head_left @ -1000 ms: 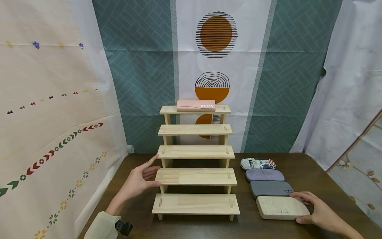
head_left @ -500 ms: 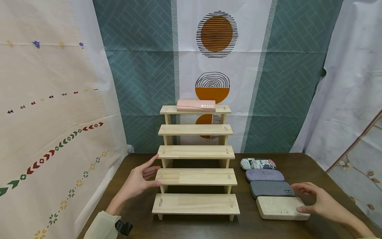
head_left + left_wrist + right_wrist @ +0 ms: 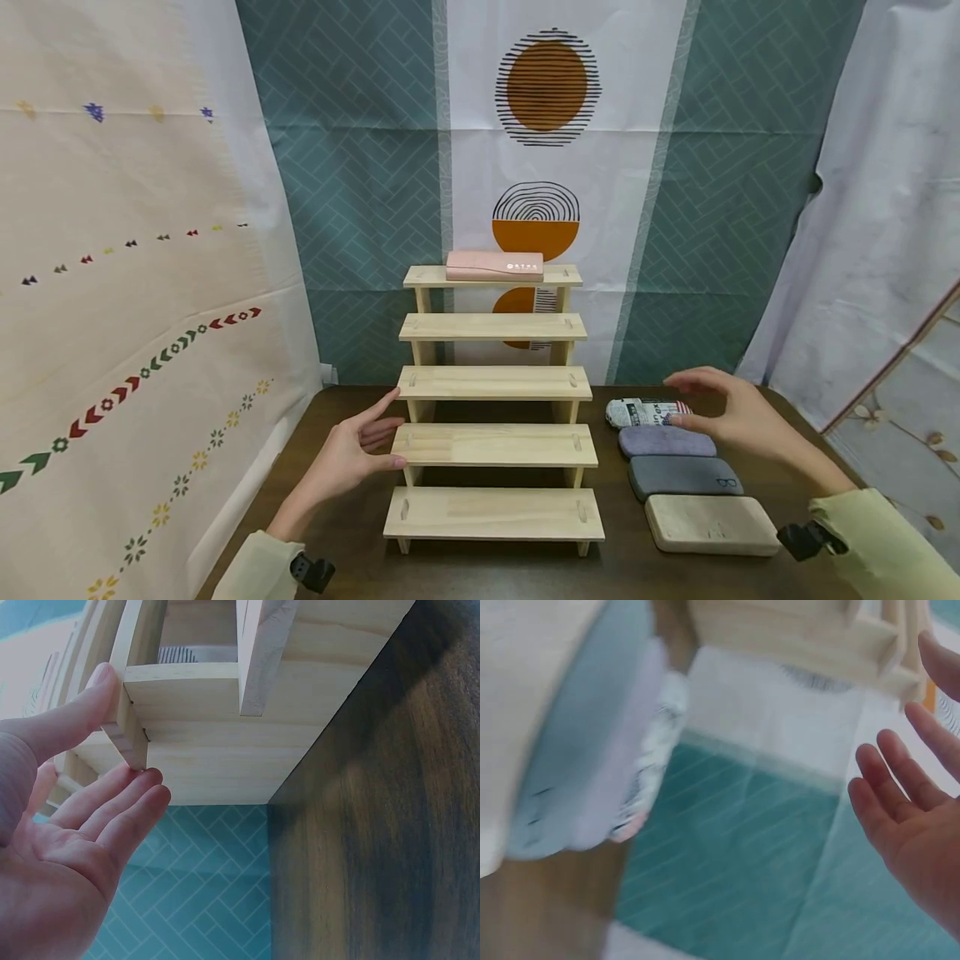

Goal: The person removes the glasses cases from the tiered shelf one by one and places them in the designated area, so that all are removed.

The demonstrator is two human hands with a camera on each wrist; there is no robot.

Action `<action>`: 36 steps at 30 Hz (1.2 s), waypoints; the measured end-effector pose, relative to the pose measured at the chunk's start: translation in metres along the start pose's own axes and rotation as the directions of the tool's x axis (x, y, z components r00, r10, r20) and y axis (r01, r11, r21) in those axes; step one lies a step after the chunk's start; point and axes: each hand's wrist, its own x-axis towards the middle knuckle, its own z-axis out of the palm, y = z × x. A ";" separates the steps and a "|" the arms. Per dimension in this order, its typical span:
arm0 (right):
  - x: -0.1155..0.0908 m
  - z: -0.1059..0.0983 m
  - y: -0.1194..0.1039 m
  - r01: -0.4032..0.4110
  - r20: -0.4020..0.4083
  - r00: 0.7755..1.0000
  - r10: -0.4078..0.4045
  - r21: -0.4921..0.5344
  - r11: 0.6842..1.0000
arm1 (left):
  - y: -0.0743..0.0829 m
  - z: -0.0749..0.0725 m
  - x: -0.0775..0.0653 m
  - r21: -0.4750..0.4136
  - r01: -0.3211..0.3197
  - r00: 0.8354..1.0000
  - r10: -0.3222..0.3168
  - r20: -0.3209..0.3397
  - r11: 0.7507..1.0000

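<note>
A stepped wooden shelf (image 3: 491, 450) stands mid-table with a pink glasses case (image 3: 495, 265) on its top step. My left hand (image 3: 351, 454) grips the shelf's left side; the left wrist view has the thumb and fingertips on either side of a board's end (image 3: 126, 731). My right hand (image 3: 738, 417) is in the air above the right-hand row of cases, fingers apart and holding nothing. That row has a cream case (image 3: 711, 525) nearest, then a grey-blue case (image 3: 684, 475) with a glasses mark, a purple case (image 3: 666, 442) and a printed case (image 3: 637, 412), partly hidden by the right hand.
The dark wooden table (image 3: 495, 579) runs under the shelf and cases. Green and white patterned cloth (image 3: 360, 208) hangs behind. A cream cloth (image 3: 150, 333) closes the left side, and a white cloth (image 3: 877, 275) the right.
My right hand has let go of the cream case, risen and moved away from me over the far cases, a little to the left. The left hand stays on the shelf.
</note>
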 end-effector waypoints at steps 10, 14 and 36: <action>0.073 0.010 -0.040 0.094 -0.007 0.996 -0.094 0.033 0.995 | 0.001 0.000 0.000 0.001 -0.006 1.000 0.006 -0.002 1.000; 0.103 0.010 -0.052 0.108 -0.017 0.994 -0.108 0.032 0.994 | 0.001 -0.001 0.000 -0.003 -0.002 1.000 0.001 -0.005 1.000; 0.228 0.031 -0.087 0.073 0.016 0.997 -0.073 0.033 0.997 | 0.001 0.000 0.001 -0.030 0.010 1.000 -0.010 0.000 1.000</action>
